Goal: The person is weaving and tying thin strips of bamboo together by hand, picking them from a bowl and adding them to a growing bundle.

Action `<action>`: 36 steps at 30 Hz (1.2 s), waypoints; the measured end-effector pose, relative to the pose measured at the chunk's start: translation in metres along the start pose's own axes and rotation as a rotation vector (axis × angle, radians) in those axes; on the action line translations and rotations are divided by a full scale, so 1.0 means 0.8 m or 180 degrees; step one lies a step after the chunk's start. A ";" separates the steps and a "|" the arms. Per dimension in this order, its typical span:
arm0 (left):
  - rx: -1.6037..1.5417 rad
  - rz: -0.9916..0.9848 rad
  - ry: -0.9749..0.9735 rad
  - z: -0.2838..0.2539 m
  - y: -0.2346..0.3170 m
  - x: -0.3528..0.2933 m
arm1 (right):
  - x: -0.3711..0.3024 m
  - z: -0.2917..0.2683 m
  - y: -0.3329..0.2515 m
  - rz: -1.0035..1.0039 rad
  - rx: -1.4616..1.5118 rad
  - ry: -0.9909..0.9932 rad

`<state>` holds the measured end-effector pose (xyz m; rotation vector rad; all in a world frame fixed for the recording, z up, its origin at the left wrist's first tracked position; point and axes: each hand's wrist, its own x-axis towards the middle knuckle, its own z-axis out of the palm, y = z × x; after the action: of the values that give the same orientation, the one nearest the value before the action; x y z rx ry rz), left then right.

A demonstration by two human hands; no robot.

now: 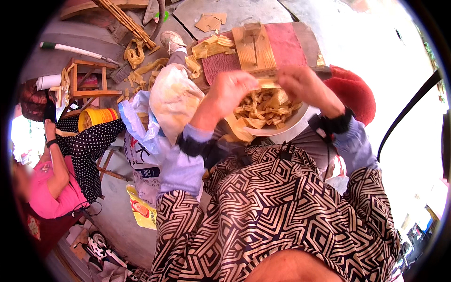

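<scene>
My left hand [230, 94] and my right hand [308, 90] are raised above a wide pale basin [291, 123]. Their fingers are closed, pinching a yellowish, leathery strip [268, 85] stretched between them; motion blurs the fingertips. Many short cut pieces [263, 112] of the same yellowish stuff fill the basin. Just beyond my hands lies a wooden block [256, 50] with a metal blade or bar along its middle. It rests on a reddish cloth [286, 44] over a low board. Longer yellowish strips [213, 46] are heaped left of the block.
A white sack [174, 98] stands by my left leg, near a blue-white plastic bag [139, 117]. At left, another person in pink [56, 188] sits by a yellow bucket [96, 116] and a wooden stool [89, 80]. A red round cushion-like thing [352, 96] lies right.
</scene>
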<state>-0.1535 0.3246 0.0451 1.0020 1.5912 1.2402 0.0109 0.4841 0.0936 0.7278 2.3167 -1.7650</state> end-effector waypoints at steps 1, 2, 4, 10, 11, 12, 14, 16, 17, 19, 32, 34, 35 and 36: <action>-0.0032 -0.0024 0.0070 -0.005 -0.007 0.016 | 0.023 -0.004 0.031 -0.0297 0.0238 0.0214; -0.0049 -0.0067 0.0183 -0.013 -0.020 0.034 | 0.038 0.001 0.039 -0.0308 0.0291 0.0502; -0.0081 -0.0163 0.0403 -0.022 -0.037 0.055 | 0.061 0.012 0.048 -0.0320 0.0410 0.1078; 0.0824 0.0141 0.0924 -0.015 -0.059 0.084 | 0.102 0.019 0.078 -0.1086 -0.1366 0.1992; 0.1460 0.0380 0.1148 -0.012 -0.065 0.087 | 0.102 0.022 0.079 -0.0979 -0.1764 0.2027; 0.2095 0.0621 0.1366 -0.009 -0.071 0.089 | 0.094 0.023 0.079 -0.0836 -0.1792 0.1993; 0.2016 0.0315 0.1442 -0.014 -0.067 0.078 | 0.077 0.019 0.070 -0.0614 -0.1852 0.1908; 0.1312 0.0110 0.1175 -0.018 -0.060 0.063 | 0.058 0.017 0.063 -0.0928 -0.1171 0.1570; 0.0891 -0.0065 0.0862 -0.019 -0.055 0.054 | 0.051 0.017 0.060 -0.1285 -0.1147 0.1513; 0.0642 -0.0153 0.0604 -0.001 -0.036 0.041 | 0.043 0.022 0.057 -0.1792 -0.0962 0.1678; -0.0257 -0.0233 -0.0292 -0.020 -0.020 0.026 | 0.020 0.043 0.041 -0.0682 0.0204 -0.0502; -0.0935 -0.0390 -0.0223 0.000 -0.027 0.026 | 0.003 0.058 0.012 -0.0475 0.2513 -0.1232; -0.1091 -0.0321 -0.0213 0.022 -0.008 0.019 | 0.003 0.062 0.004 -0.0793 0.3161 -0.0936; -0.1711 -0.0522 0.0130 0.043 0.022 0.006 | 0.004 0.055 -0.005 -0.0683 0.3171 -0.0587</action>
<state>-0.1211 0.3418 0.0570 0.4981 1.2370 1.4692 -0.0017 0.4434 0.0825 0.3652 1.3227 -2.9301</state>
